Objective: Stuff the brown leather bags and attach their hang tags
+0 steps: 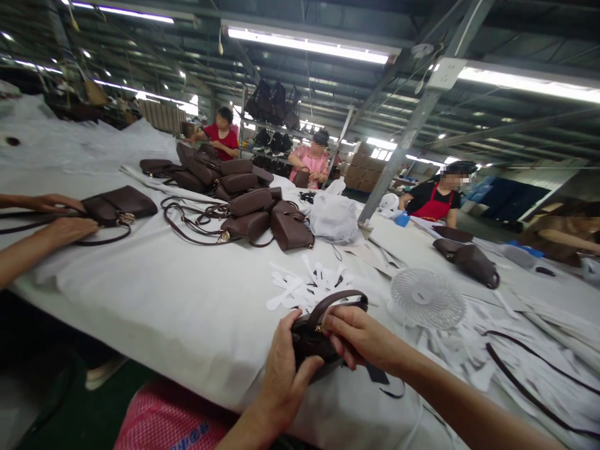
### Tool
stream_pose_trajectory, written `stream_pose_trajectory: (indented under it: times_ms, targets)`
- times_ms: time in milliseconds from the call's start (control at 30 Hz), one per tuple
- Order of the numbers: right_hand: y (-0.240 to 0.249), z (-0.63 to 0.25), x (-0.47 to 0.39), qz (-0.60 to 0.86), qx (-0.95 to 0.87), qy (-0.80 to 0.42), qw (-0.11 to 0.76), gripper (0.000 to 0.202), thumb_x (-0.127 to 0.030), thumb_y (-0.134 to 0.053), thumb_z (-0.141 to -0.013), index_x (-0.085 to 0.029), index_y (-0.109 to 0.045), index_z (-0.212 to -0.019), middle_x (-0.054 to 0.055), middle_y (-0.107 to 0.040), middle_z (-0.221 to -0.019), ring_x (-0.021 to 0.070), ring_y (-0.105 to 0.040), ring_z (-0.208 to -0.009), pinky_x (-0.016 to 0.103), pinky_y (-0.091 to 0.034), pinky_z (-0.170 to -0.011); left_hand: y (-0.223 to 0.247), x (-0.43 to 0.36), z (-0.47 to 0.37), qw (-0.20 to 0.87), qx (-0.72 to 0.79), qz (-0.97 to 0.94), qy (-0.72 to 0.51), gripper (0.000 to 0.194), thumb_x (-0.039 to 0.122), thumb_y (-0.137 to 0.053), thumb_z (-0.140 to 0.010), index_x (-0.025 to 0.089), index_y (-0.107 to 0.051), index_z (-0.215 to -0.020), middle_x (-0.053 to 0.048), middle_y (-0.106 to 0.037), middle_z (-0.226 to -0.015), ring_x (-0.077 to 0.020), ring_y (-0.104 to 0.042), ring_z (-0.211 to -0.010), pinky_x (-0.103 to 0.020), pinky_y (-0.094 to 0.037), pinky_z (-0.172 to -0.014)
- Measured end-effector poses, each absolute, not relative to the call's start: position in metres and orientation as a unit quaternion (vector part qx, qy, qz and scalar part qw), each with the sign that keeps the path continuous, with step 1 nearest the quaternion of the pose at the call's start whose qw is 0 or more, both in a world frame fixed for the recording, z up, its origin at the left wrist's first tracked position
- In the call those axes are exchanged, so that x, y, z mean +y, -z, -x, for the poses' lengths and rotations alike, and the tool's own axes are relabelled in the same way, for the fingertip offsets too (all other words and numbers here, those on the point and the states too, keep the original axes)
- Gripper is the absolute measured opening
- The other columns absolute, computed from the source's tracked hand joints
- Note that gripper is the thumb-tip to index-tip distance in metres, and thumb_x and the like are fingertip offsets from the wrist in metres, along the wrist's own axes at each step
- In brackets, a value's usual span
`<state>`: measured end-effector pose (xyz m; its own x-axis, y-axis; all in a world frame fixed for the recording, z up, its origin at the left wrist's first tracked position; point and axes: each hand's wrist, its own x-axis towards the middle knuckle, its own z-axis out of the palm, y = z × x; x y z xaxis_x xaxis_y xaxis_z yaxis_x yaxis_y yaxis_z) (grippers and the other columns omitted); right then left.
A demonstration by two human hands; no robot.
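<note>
A small dark brown handbag (304,340) with a curved top handle is at the front edge of the white-covered table. My left hand (284,359) is wrapped round its left side, thumb over the near face. With fingers pinched, my right hand (349,334) grips the bag near the gold-coloured hardware at the base of the handle. What exactly lies between those fingertips is hidden. Just beyond the bag, white paper-like strips (285,294) with dark parts are spread in a fan.
A pile of brown handbags (248,222) lies further back beside a white plastic bag (334,215). A white round fan (427,299) stands to the right, near loose straps (520,387). At left, a co-worker's hands (70,228) hold another bag (119,203). Other people work beyond.
</note>
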<state>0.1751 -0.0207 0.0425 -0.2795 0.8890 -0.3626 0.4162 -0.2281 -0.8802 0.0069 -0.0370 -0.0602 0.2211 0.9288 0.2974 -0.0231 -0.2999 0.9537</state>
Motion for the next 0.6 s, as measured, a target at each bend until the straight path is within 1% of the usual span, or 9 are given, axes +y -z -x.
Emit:
stream_pose_trajectory:
  times_ms: [67,133,233,300,367,433,500,567,600]
  targets:
    - [-0.041,-0.172,-0.021,0.556,-0.595,-0.539,0.216,0.051,-0.07,-0.051,-0.076,-0.018,-0.048,-0.075,-0.007,-0.053,-0.05,0.0045,-0.042,-0.031,0.016,-0.027,-0.032,0.06,-0.037,-0.013,0.443,0.388,-0.615,-0.524,0.055,0.023,-0.064,-0.077,0.02,-0.04,-0.126,-0.012,-0.055,-0.125,-0.0285,-0.051,-0.116,-0.047,-0.037,-0.102]
    - [-0.041,-0.17,-0.022,0.554,-0.596,-0.54,0.214,0.051,-0.069,-0.049,-0.077,-0.018,-0.048,-0.074,-0.007,-0.052,-0.049,0.0048,-0.041,-0.03,0.016,-0.026,-0.032,0.056,-0.037,-0.015,0.423,0.39,-0.622,-0.532,0.046,0.022,-0.065,-0.077,0.021,-0.044,-0.118,-0.008,-0.06,-0.111,-0.026,-0.057,-0.103,-0.043,-0.043,-0.092]
    - [-0.044,-0.169,-0.023,0.551,-0.584,-0.554,0.22,0.05,-0.068,-0.049,-0.078,-0.018,-0.048,-0.073,-0.007,-0.051,-0.048,0.0047,-0.039,-0.03,0.017,-0.024,-0.032,0.051,-0.044,-0.017,0.389,0.373,-0.642,-0.546,0.025,0.022,-0.054,-0.086,0.022,-0.047,-0.11,-0.005,-0.061,-0.098,-0.0215,-0.059,-0.089,-0.036,-0.046,-0.081]
    - [-0.048,-0.169,-0.025,0.549,-0.594,-0.545,0.222,0.05,-0.068,-0.049,-0.079,-0.019,-0.048,-0.072,-0.007,-0.05,-0.046,0.0047,-0.038,-0.029,0.017,-0.023,-0.032,0.049,-0.048,-0.017,0.371,0.367,-0.652,-0.55,0.017,0.021,-0.047,-0.089,0.022,-0.047,-0.106,-0.005,-0.06,-0.095,-0.0202,-0.058,-0.086,-0.035,-0.045,-0.078]
    - [-0.053,-0.168,-0.027,0.54,-0.636,-0.513,0.2,0.048,-0.065,-0.045,-0.084,-0.019,-0.046,-0.068,-0.006,-0.05,-0.046,0.005,-0.039,-0.03,0.018,-0.025,-0.033,0.046,-0.048,-0.016,0.368,0.362,-0.673,-0.531,0.015,0.019,-0.046,-0.088,0.021,-0.048,-0.104,-0.006,-0.058,-0.093,-0.0206,-0.056,-0.085,-0.035,-0.044,-0.077]
    - [-0.058,-0.166,-0.029,0.517,-0.698,-0.464,0.173,0.045,-0.057,-0.041,-0.091,-0.02,-0.045,-0.066,-0.006,-0.051,-0.047,0.0056,-0.043,-0.032,0.019,-0.031,-0.037,0.042,-0.043,-0.013,0.372,0.347,-0.705,-0.494,0.012,0.018,-0.047,-0.087,0.02,-0.049,-0.099,-0.007,-0.057,-0.092,-0.0214,-0.054,-0.085,-0.036,-0.044,-0.077]
    - [-0.061,-0.161,-0.031,0.494,-0.744,-0.423,0.151,0.043,-0.05,-0.038,-0.095,-0.02,-0.044,-0.065,-0.005,-0.051,-0.048,0.0065,-0.046,-0.034,0.02,-0.037,-0.042,0.037,-0.036,-0.006,0.374,0.327,-0.732,-0.466,0.01,0.018,-0.047,-0.087,0.019,-0.049,-0.096,-0.007,-0.055,-0.092,-0.0219,-0.052,-0.085,-0.037,-0.043,-0.078]
    - [-0.06,-0.155,-0.03,0.497,-0.755,-0.399,0.155,0.04,-0.046,-0.037,-0.096,-0.021,-0.045,-0.066,-0.006,-0.051,-0.049,0.0074,-0.047,-0.034,0.02,-0.04,-0.044,0.035,-0.029,0.001,0.394,0.31,-0.735,-0.457,0.014,0.016,-0.049,-0.084,0.019,-0.049,-0.098,-0.007,-0.054,-0.095,-0.0219,-0.051,-0.089,-0.037,-0.043,-0.081]
    - [-0.059,-0.152,-0.029,0.508,-0.749,-0.394,0.16,0.039,-0.045,-0.036,-0.095,-0.021,-0.045,-0.067,-0.006,-0.052,-0.049,0.0078,-0.047,-0.034,0.02,-0.04,-0.043,0.034,-0.027,0.004,0.419,0.3,-0.726,-0.455,0.022,0.015,-0.051,-0.082,0.019,-0.048,-0.103,-0.007,-0.054,-0.099,-0.0219,-0.052,-0.092,-0.037,-0.043,-0.084]
